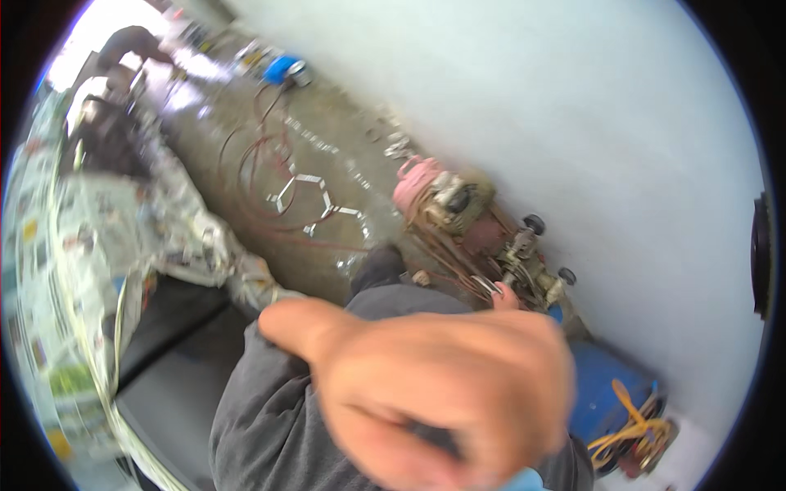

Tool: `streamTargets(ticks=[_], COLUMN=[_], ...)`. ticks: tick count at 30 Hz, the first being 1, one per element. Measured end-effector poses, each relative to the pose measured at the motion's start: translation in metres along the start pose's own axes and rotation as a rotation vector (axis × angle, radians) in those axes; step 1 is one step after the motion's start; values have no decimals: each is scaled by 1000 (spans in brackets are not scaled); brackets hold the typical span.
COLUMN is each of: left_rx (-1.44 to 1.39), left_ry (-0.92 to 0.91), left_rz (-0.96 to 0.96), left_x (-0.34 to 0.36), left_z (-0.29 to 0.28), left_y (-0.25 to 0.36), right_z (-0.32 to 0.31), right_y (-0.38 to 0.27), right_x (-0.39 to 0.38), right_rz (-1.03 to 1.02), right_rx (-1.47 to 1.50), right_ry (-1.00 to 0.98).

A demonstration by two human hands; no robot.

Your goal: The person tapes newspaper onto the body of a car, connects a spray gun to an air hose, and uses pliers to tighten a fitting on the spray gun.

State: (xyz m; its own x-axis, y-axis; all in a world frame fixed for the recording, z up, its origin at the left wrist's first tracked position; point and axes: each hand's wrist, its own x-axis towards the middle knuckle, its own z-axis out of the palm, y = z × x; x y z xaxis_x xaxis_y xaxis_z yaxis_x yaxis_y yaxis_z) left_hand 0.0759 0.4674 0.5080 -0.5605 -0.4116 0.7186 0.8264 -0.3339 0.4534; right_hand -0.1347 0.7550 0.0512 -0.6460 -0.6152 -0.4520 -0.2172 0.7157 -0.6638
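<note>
My left hand (446,372) is large and blurred close in front, its wrist coming out of a grey sleeve (270,409). Its fingers curl downward, closed, with a small gap between thumb and fingers. A strip of light blue material (528,480) shows just beneath them; whether they grip it is unclear. Farther off, my right hand (505,297) shows only as a bit of finger beside the fittings of an air compressor (467,204). A slim silvery piece (486,285) lies at that fingertip. The left hand hides the rest of it.
A blue tank (610,389) with coiled yellow hose (630,430) stands at the right by the pale wall (532,98). Paper-and-plastic sheeting (82,270) covers a large body at the left. Reddish hose (246,184) loops across the floor. Another person (135,45) bends at far left.
</note>
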Motion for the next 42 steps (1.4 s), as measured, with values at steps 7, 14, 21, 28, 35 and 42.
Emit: streamTargets(ticks=[7,14,21,28,35,42], left_rx=[-463,-39,-81,13,217,530], left_ry=[244,-40,30,-85,-138,7], left_rz=[-83,170,185,-69,-257,-99], left_x=[-23,-15,-1,25,33,38], left_z=[29,-73,-213,-346,-414,-473], left_y=[27,41,121,250,337,407], right_z=[19,43,131,224,283,318], right_y=[-4,-92,-215,-351,-358,-406], right_x=[12,51,135,241,315,365], right_rz=[-220,-154,-118,-127,-82,-186], right_rx=[-179,-149,-268,-316,-405,-729], right_ry=[-119,-168,-256,-405,-414,-519])
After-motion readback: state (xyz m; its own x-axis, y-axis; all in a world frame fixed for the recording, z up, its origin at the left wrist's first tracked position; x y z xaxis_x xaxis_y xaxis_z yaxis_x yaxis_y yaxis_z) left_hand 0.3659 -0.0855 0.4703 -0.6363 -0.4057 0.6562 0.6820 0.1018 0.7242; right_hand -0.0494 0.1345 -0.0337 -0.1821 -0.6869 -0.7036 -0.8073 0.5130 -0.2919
